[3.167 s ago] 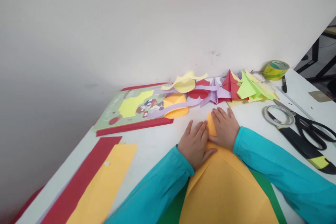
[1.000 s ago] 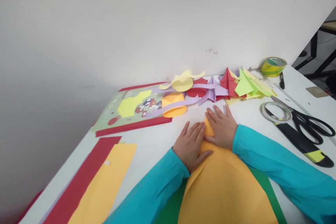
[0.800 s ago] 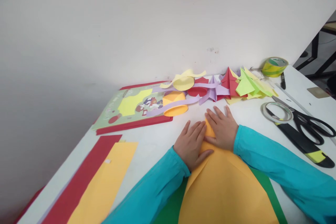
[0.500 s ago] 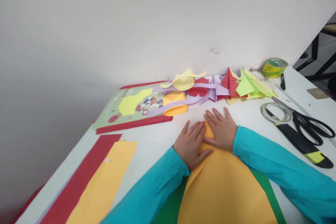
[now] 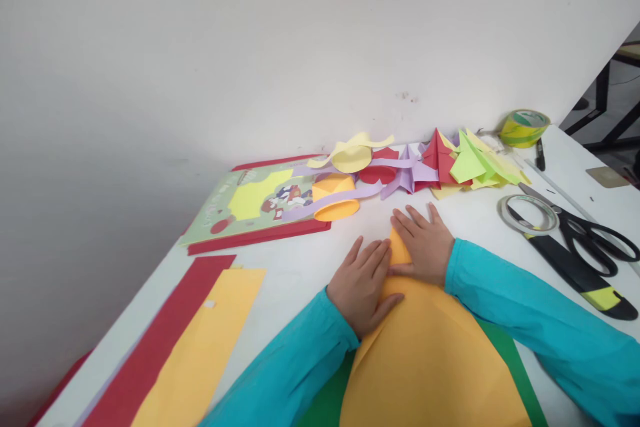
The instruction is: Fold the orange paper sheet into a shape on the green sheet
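Observation:
A large orange sheet of paper [image 5: 435, 360], rounded toward the bottom and narrowing to a tip at the far end, lies in front of me on a green sheet [image 5: 513, 357]. My left hand [image 5: 361, 285] rests on its left edge near the tip, fingers stretched out and thumb pointing right over the paper. Flat across the right side of the tip lies my right hand [image 5: 424, 243], its fingers spread. Both palms face down, and neither hand grasps anything. Parts of the paper's narrow end are hidden under the fingers.
Red [image 5: 150, 340] and orange paper strips [image 5: 210, 347] lie at left. Behind are a picture booklet [image 5: 215, 213], curled paper pieces [image 5: 353, 153] and folded paper planes [image 5: 470, 160]. At right are scissors [image 5: 595, 233], a box cutter [image 5: 575, 270], clear tape [image 5: 510, 213] and yellow tape [image 5: 524, 128].
My left hand has slid slightly down and left along the paper's edge. My right hand stays nearly in place, and the whole view has shifted very slightly.

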Available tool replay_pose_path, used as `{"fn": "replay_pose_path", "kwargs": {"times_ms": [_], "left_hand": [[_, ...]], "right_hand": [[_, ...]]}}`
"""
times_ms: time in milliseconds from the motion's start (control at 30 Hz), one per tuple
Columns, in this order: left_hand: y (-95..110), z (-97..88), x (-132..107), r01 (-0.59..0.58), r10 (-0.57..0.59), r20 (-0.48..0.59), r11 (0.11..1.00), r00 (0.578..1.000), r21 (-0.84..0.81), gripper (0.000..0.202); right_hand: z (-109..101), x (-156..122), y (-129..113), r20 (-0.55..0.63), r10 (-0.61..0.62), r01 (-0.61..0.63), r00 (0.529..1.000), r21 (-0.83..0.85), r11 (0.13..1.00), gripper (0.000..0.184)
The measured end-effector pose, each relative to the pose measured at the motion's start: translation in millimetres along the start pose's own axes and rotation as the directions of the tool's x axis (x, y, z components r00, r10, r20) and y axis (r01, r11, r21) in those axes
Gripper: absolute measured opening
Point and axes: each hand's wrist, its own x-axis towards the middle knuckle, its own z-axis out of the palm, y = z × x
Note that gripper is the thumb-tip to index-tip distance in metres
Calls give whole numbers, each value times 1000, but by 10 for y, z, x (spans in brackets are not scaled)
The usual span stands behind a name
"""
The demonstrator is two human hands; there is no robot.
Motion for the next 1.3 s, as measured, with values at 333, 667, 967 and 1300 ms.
{"fn": "replay_pose_path", "kwargs": {"times_ms": [333, 667, 967, 1300], "left_hand": [[47, 0, -102, 15, -15, -9, 999, 1000, 36, 59], [62, 55, -207, 16, -15, -26, 999, 1000, 29, 61], [-2, -71, -87, -6, -2, 105, 998, 994, 68, 60], [-23, -106, -20, -19, 9, 128, 997, 992, 80, 59]], "right_hand": [[86, 9, 41, -54, -21, 20, 998, -22, 1000, 88], [111, -3, 22, -89, 2, -5, 996, -26, 1000, 63], [83, 66, 87, -113, -15, 8, 993, -60, 998, 62], [69, 102, 131, -112, -3, 0, 994, -33, 999, 64]]}}
